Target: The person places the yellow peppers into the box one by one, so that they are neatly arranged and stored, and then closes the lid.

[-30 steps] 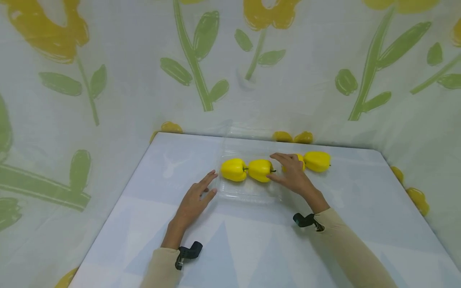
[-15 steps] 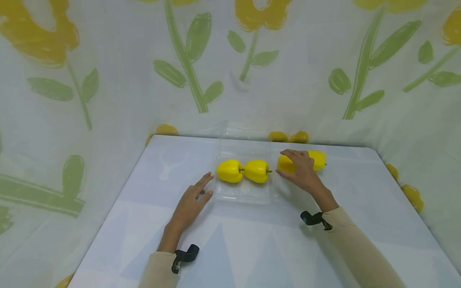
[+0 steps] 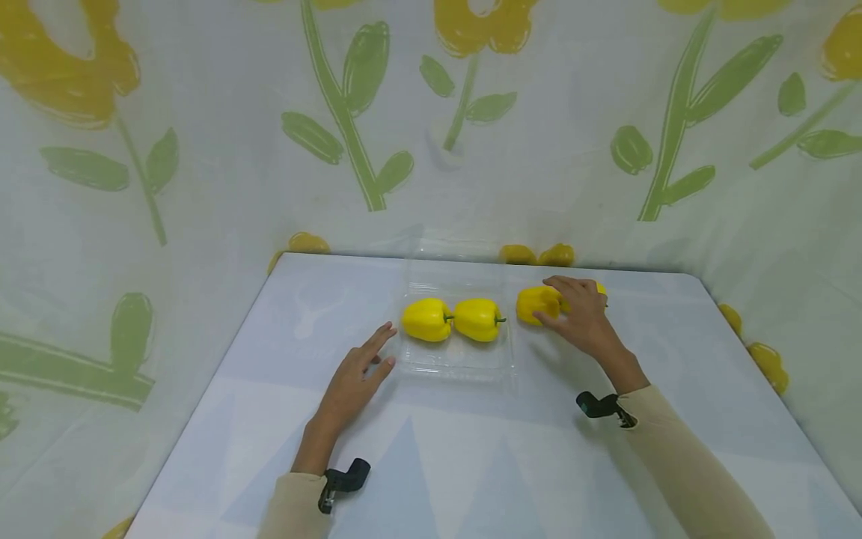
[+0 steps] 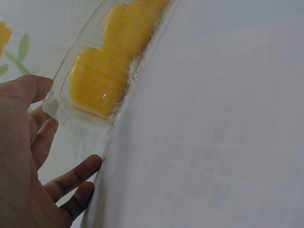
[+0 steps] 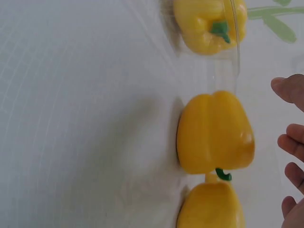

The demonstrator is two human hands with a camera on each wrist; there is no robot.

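Two yellow bell peppers [image 3: 427, 320] lie end to end in a clear plastic clamshell box [image 3: 458, 363], its lid raised at the back. Beside the box's left edge is my left hand [image 3: 350, 385], thumb and fingers spread. In the left wrist view, the thumb is at the corner of the clear box [image 4: 61, 111]; contact is unclear. Two more yellow peppers [image 3: 535, 305] lie on the table to the box's right. My right hand [image 3: 581, 314] hovers over them with thumb and fingers apart, partly hiding the farther one. The right wrist view shows the nearer pepper [image 5: 213, 133] clear of the fingers.
The pale table [image 3: 444, 464] carries everything. Behind it hangs a white cloth [image 3: 539, 187] printed with yellow flowers and green leaves, close to the box's raised lid. A small black camera [image 3: 346, 479] is strapped to each wrist.
My right hand has moved right, from the pepper in the box to over the loose peppers. The left hand stays beside the box. The head view has shifted slightly.
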